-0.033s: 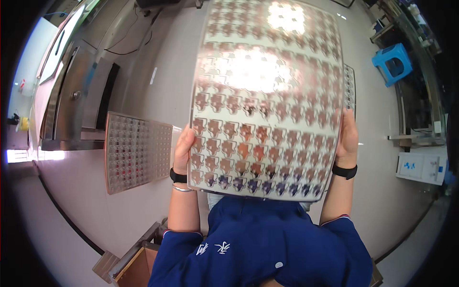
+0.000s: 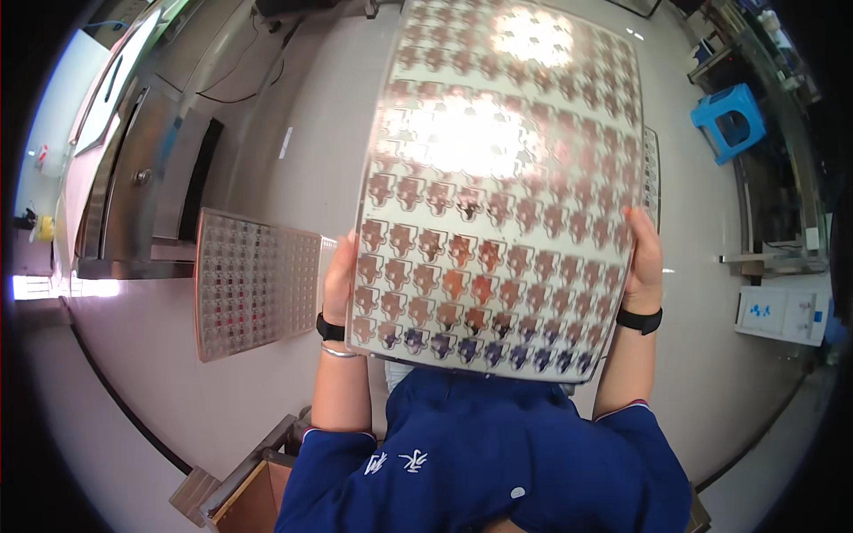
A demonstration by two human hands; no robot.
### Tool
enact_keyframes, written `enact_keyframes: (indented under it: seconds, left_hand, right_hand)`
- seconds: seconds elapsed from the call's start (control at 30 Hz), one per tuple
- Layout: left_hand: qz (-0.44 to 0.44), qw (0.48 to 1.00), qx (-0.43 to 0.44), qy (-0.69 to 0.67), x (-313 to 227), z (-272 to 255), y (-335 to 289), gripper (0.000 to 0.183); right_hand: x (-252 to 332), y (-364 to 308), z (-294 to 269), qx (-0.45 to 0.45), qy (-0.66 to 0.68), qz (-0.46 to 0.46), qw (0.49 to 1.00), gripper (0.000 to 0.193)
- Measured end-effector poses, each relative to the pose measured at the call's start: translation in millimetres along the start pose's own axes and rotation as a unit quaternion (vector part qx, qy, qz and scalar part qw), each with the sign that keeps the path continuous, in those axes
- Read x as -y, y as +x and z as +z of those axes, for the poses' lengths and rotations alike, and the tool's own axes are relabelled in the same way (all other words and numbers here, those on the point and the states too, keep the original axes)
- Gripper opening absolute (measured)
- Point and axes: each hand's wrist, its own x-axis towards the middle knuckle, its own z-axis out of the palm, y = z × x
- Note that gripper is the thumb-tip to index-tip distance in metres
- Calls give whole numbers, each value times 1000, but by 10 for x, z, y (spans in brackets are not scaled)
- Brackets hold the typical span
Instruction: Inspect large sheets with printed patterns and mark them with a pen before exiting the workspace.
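A large rectangular panel (image 2: 498, 226) is held up in front of me, tilted, its top running past the upper edge of the view. Rows of identical small shaped recesses or cutouts cover it, and bright lamp glare hides some of them. On its left edge my left hand (image 2: 339, 277) is closed, mostly with the thumb side showing. My right hand (image 2: 645, 258) grips the opposite edge, fingers partly behind the panel. A black band sits on each wrist, and a metal bangle on the left.
A similar patterned panel (image 2: 244, 289) stands at the left, and part of another (image 2: 653, 169) shows behind the right edge. A metal cabinet (image 2: 133, 191) is farther left. At right are a blue stool (image 2: 730, 120) and a white box (image 2: 777, 313). A wooden frame (image 2: 253, 484) lies low left.
The panel has turned slightly clockwise, its lower edge dropping a little. My right hand's fingers have shifted slightly on its edge. Both hands still hold it.
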Motion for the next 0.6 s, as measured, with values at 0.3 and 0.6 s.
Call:
enact_keyframes:
  seconds: [0.3, 0.6]
  left_hand:
    - [63, 954, 40, -289, 384, -118, 32, 55]
    - [66, 991, -109, -29, 263, -250, -32, 40]
  right_hand:
    - [-301, 30, 328, 7, 131, -114, 985, 38]
    - [15, -48, -454, 40, 146, -194, 969, 30]
